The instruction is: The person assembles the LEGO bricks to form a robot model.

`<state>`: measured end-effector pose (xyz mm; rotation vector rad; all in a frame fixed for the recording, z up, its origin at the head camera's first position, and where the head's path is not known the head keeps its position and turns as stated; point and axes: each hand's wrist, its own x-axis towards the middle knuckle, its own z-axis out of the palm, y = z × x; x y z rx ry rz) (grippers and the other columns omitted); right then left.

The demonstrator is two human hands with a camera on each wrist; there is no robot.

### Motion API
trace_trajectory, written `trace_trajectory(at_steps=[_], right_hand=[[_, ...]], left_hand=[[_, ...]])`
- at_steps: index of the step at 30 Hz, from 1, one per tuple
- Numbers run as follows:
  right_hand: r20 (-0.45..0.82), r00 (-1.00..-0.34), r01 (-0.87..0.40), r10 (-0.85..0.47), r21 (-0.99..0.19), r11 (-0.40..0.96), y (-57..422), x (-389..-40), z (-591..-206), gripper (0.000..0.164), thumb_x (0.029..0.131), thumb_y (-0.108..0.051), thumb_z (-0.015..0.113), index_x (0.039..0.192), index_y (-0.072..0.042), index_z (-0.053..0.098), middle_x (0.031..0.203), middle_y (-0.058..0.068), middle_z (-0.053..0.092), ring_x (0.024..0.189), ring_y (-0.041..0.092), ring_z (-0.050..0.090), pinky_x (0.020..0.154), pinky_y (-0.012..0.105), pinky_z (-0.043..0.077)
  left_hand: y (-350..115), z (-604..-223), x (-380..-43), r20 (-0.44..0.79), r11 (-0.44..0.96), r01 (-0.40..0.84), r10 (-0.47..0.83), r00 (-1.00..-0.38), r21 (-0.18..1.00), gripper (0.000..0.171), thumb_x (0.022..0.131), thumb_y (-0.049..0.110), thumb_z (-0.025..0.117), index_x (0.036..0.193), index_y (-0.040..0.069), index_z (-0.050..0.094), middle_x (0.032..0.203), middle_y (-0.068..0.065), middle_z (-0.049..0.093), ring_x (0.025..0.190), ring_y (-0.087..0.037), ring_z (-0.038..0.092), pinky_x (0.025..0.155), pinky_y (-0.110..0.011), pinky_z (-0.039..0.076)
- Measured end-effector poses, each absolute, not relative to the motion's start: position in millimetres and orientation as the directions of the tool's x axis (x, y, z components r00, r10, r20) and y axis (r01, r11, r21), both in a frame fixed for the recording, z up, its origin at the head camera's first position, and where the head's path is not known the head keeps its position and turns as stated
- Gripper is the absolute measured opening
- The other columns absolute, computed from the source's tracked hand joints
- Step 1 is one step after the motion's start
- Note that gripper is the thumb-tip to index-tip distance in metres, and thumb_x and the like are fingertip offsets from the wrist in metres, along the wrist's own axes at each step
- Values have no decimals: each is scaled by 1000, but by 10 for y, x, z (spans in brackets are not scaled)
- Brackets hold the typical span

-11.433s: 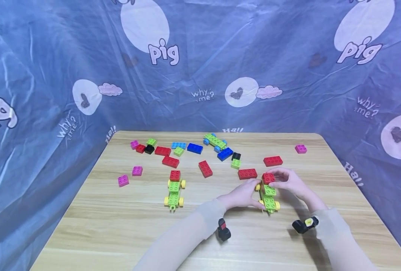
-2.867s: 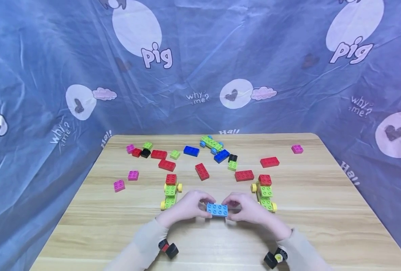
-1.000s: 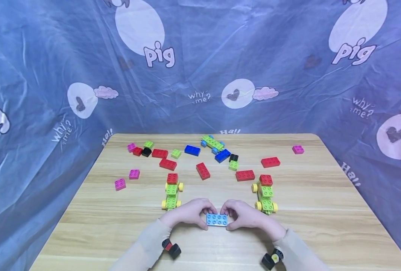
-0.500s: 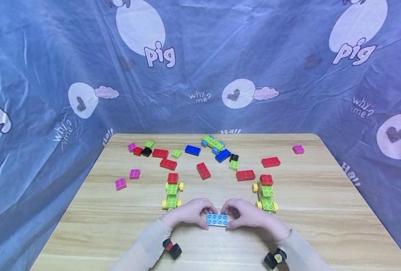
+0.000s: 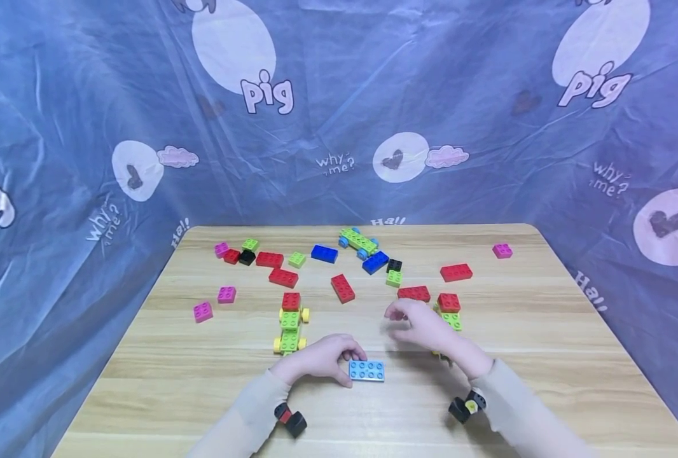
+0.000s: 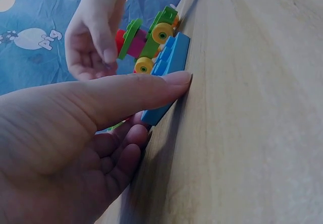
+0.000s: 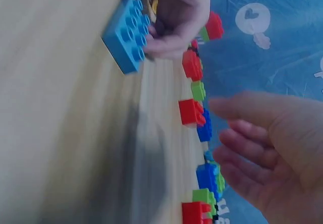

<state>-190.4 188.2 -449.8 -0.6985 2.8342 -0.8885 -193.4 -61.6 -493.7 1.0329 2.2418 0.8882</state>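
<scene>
Light-blue, the brick (image 5: 366, 371) is at the near middle of the worktop (image 5: 173, 394), where we see the left hand (image 5: 322, 359) alone pinching it, as the right hand (image 5: 423, 327) has just let go, fingers loosely curved and empty, leaving it, we judge, free.

On the bench (image 5: 339, 426), the front brick (image 5: 366, 371) has the left hand (image 5: 323, 357) at its left end. Farther back stand the left build (image 5: 290, 321) and the right build (image 5: 450, 320) — the latter partly behind the right hand (image 5: 422, 323). Loose bricks (image 5: 343, 289) lie mostly behind both — a wheeled base (image 5: 359, 242) near the back edge.
</scene>
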Motion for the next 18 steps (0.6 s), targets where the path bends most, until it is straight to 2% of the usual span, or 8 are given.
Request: trace_trajectory(at_steps=[4,10,18], right_hand=[[48,-916,-361,-398,-531,767,1903,-2055,-4443,30,77,-6,77,105,-4,65,101,9,69,95,25,65,84,42,54],[31,-933,-322,-360,-524,788,1946,-2228,-4375,36,78,-8,76,111,1,63,104,16,67,95,29,63,84,44,53],[-27,-953,-254,-301,-468,846,1975,-2372,-4435,50,76,-8,78,120,4,58,117,20,62,106,34,60,91,47,51]], left_hand=[[-624,-4928,-1932,-173,492,454,797,-579,743,49,69,12,85,114,10,65,102,7,60,91,1,51,87,-17,43],[-625,-4947,-1943,-167,487,459,799,-577,743,49,69,13,85,114,10,65,103,7,60,92,1,51,88,-17,43],[-637,-4952,-1943,-155,478,472,805,-573,741,48,69,14,84,114,12,65,102,9,60,92,2,51,87,-17,44]])
